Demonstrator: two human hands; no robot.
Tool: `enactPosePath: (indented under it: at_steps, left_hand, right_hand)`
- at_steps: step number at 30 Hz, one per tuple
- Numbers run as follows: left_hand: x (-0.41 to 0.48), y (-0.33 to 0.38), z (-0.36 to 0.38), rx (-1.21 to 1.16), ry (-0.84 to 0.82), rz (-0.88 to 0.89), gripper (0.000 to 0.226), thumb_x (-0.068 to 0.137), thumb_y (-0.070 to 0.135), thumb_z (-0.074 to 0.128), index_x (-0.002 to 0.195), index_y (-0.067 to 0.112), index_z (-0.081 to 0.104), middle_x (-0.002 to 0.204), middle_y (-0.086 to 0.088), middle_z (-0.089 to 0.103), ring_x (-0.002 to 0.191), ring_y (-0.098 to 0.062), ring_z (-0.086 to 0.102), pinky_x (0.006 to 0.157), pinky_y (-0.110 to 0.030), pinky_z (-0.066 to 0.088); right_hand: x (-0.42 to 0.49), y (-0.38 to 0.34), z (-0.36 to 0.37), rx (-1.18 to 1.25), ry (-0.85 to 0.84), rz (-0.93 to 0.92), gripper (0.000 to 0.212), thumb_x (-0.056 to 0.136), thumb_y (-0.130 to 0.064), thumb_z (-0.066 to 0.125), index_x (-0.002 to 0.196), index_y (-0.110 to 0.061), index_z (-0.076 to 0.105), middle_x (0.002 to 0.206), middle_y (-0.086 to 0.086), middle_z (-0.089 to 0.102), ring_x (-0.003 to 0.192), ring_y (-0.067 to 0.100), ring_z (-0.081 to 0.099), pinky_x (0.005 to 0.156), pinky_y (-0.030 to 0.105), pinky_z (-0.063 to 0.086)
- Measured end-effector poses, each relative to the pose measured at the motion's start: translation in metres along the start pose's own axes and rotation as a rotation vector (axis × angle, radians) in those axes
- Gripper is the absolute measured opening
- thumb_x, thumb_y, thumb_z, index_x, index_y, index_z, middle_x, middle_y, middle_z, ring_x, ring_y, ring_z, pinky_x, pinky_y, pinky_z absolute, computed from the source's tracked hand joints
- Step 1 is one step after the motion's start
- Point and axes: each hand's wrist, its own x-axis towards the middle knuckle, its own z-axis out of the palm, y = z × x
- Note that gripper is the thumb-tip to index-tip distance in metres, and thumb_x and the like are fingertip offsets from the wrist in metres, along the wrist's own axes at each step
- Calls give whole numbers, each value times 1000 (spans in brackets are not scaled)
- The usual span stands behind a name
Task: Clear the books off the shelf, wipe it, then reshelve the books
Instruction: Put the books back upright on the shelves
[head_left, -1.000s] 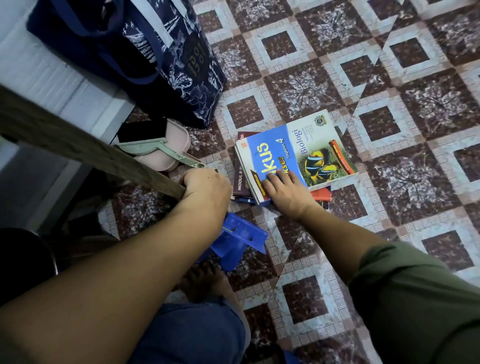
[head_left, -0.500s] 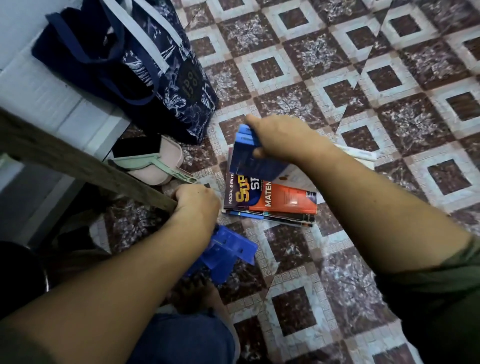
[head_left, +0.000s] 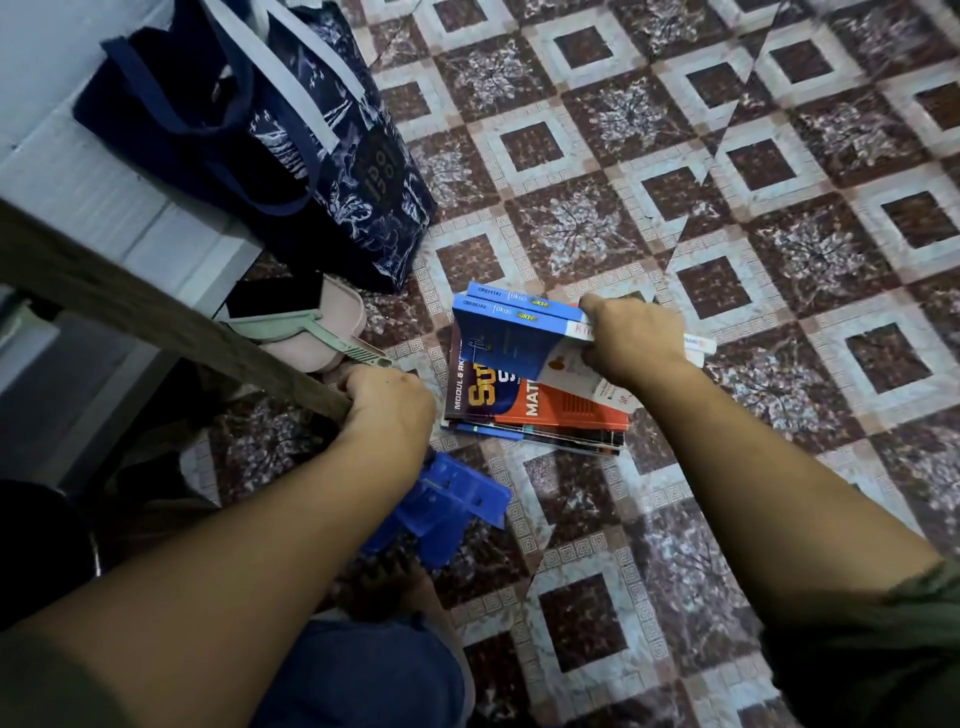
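Dustpan (head_left: 347, 310): green brush (head_left: 291, 330) inside.
Blue books (head_left: 514, 313): spines up, lying left-right.
Right hand (head_left: 635, 339): clamps them.
Left hand (head_left: 390, 401): grips board (head_left: 156, 310).

Floor (head_left: 779, 234) is open right of and beyond the book stack (head_left: 550, 415), easy approach there. Left side crowded: wooden board (head_left: 156, 312) slants in, left hand (head_left: 389, 405) grips its end just beside the stack, dustpan (head_left: 322, 332) behind that, tote bag (head_left: 291, 156) further back. Right hand (head_left: 634, 338) holding blue books (head_left: 509, 332) covers the stack's far half. Blue plastic piece (head_left: 447, 509) and a foot (head_left: 384, 577) block near-left. Bare tiles between the forearms.
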Motion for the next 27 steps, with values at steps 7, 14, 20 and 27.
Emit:
enactPosePath:
  at_steps: [7,14,20,27]
  left_hand:
    - [19,23,-13,-328,619,112,82,84,29,70,146,13,19,145,-15,31,137,-31,31,112,-41,30]
    - [-4,36,-11,-473,299,289,29,89,28,63,115,23,51,99,-2,58,97,-27,59,77,-37,45]
    - [-60,27,-45,-418,387,332,32,87,27,61,118,23,53,95,-1,56,96,-27,59,78,-34,47]
    - [-169,-7,-61,-458,480,249,30,85,42,64,110,28,55,104,1,62,100,-24,59,72,-30,39]
  right_hand:
    - [-54,-15,-3,28,130,-227,20,83,-31,64,102,-27,62,89,-2,65,84,25,64,73,34,40]
    - [-106,-21,-14,109,165,-266,15,82,-31,66,97,-30,63,79,-5,64,75,24,62,66,33,35]
    - [-151,-12,-70,49,147,-243,20,83,-36,63,100,-30,55,89,-7,62,86,20,61,73,33,37]
    - [-217,-34,-166,-24,153,-399,34,83,-44,61,112,-33,49,98,-6,66,94,22,64,76,32,39]
